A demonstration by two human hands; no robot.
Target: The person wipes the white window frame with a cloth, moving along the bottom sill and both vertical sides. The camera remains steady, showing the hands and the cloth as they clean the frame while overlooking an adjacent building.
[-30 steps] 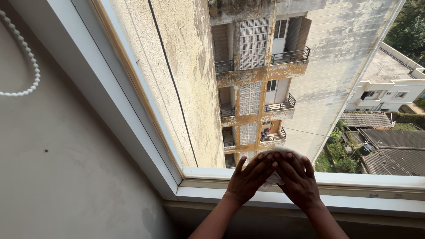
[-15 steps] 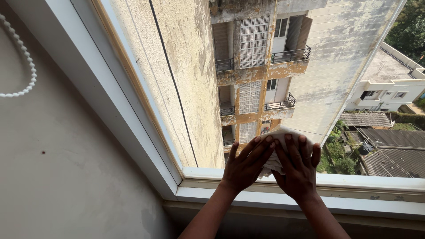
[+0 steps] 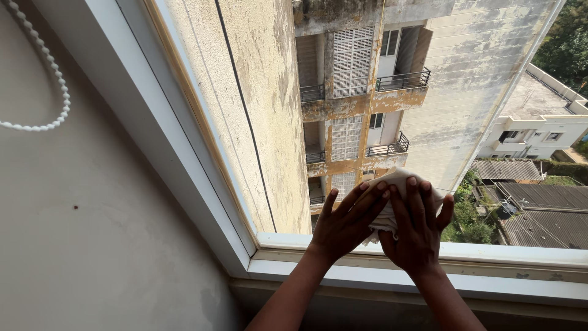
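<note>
Both hands lie flat on the window glass (image 3: 294,110), low down near its bottom edge. Left hand (image 3: 344,228) spread wide, fingers pointing up and to the right; right hand (image 3: 416,233) also spread, fingers pointing up. Fingertips of the two hands meet over a white cloth (image 3: 398,179). The cloth is bunched and pressed against the glass under both palms; its top edge shows above the fingertips and a crumpled fold shows between the hands. Neither hand closes around it: open palms pin it to the pane.

Window frame (image 3: 184,159) is white, running diagonally from upper left down to the lower corner, then along the bottom rail (image 3: 520,254) under the wrists. Rail looks dusty and stained tan along its inner strip. Left of the frame, a plain grey-white wall (image 3: 92,233) with small dark specks. A white bead cord (image 3: 43,79) loops against the wall near the upper left corner.

Through the glass: weathered, stained apartment block (image 3: 367,104) with balconies, low roofs and trees to the right.
</note>
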